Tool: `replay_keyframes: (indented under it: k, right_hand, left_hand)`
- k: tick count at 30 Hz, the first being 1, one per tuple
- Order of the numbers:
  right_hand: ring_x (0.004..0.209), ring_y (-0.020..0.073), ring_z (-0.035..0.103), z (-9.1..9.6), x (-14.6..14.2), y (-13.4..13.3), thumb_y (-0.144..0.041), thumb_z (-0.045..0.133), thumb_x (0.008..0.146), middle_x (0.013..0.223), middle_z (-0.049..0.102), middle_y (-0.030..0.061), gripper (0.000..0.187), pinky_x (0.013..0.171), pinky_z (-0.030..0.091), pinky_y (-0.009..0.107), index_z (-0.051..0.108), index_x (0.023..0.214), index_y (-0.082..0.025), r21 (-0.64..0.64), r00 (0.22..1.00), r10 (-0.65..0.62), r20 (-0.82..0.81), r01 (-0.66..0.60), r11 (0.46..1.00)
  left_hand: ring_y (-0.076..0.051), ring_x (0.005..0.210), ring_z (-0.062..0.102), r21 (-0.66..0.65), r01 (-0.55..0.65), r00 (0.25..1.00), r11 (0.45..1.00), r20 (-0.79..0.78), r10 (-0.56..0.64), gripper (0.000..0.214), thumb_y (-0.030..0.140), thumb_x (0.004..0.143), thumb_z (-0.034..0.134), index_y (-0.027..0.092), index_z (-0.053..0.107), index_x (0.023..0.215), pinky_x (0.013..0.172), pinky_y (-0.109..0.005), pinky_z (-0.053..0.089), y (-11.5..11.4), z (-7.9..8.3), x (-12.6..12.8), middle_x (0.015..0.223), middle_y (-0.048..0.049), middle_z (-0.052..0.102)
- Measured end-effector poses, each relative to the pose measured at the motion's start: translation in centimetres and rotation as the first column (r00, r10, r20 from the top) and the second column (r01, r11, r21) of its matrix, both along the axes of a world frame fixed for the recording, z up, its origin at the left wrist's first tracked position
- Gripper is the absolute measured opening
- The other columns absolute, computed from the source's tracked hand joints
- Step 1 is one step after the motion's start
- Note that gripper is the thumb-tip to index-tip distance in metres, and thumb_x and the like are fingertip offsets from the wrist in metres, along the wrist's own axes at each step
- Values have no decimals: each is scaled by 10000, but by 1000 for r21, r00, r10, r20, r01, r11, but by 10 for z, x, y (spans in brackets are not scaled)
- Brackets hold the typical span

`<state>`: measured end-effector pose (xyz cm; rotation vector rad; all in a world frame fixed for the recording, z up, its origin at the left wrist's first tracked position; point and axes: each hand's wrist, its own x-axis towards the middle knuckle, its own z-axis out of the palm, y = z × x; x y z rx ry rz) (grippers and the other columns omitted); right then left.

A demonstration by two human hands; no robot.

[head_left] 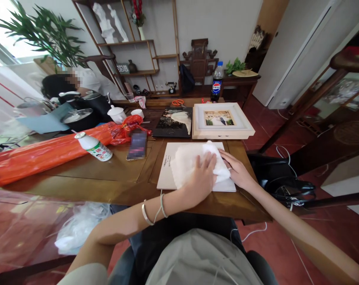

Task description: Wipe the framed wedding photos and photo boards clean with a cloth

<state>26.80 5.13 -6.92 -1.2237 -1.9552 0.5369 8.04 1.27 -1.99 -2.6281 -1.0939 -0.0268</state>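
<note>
A white cloth (185, 158), folded and soft-looking, lies over a pale flat board (164, 180) with small dark print, near the front edge of the wooden table. Pressed onto the cloth from the left, my left hand (201, 176) has its fingers stretched and apart. At the cloth's right side my right hand (238, 170) grips its bunched edge, with some fingertips hidden. Just behind the board are a dark photo panel (164, 123) with a pale dress on it and a white picture frame (240, 124) holding a small photo.
To the left lie a phone (137, 145), a white bottle (94, 146) and a long orange plastic-wrapped bundle (63, 144). Orange scissors (177, 103) and a cola bottle (217, 83) are at the back. Another person (87, 81) leans beyond the dark pots (94, 105).
</note>
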Motion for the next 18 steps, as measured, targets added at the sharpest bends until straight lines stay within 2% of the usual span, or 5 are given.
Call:
replay_keyframes:
  k: [4, 7, 10, 14, 18]
  right_hand:
    - [1338, 239, 460, 1, 0, 0, -230, 403, 935, 1415, 533, 35, 423, 1141, 339, 511, 555, 1327, -277, -1, 1000, -22, -9, 22, 1000]
    - [1358, 232, 434, 1, 0, 0, -222, 402, 937, 1430, 514, 49, 429, 1148, 330, 507, 540, 1342, -259, 10, 999, 8, 38, -9, 1000]
    - [1375, 250, 405, 1, -1, -1, -257, 435, 935, 1448, 487, 94, 433, 1146, 331, 511, 527, 1354, -202, 22, 994, 22, 103, -24, 999]
    - [1384, 257, 388, 1, -3, -1, -294, 456, 941, 1457, 474, 103, 432, 1148, 328, 519, 525, 1354, -191, 55, 992, 19, 123, -26, 998]
    - [1388, 256, 381, 1, -4, -1, -293, 451, 947, 1453, 480, 87, 430, 1149, 326, 534, 515, 1364, -214, 82, 992, 27, 119, -37, 996]
  left_hand:
    - [-416, 1367, 337, -2, 144, 989, 990, 20, -143, 289, 224, 931, 493, 165, 705, 1117, 1049, -606, 346, -43, -7, -4, 1482, -164, 393]
    - [-362, 1363, 371, -88, 228, 973, 970, 66, -223, 233, 210, 924, 514, 203, 742, 973, 1055, -545, 379, -52, 4, -17, 1477, -128, 415]
    - [-270, 1364, 393, -190, 229, 973, 955, 73, -219, 244, 127, 903, 513, 193, 708, 1034, 1058, -410, 422, -22, 28, -40, 1384, -111, 530]
    - [-263, 1308, 467, -157, -39, 989, 987, 136, 61, 339, 2, 833, 470, 97, 666, 1092, 1082, -362, 403, 34, 56, -82, 1377, -155, 527]
    - [-245, 1349, 418, -154, -25, 976, 988, 209, 57, 436, -81, 732, 431, 101, 682, 1039, 1093, -338, 389, 59, 49, -106, 1495, -127, 388]
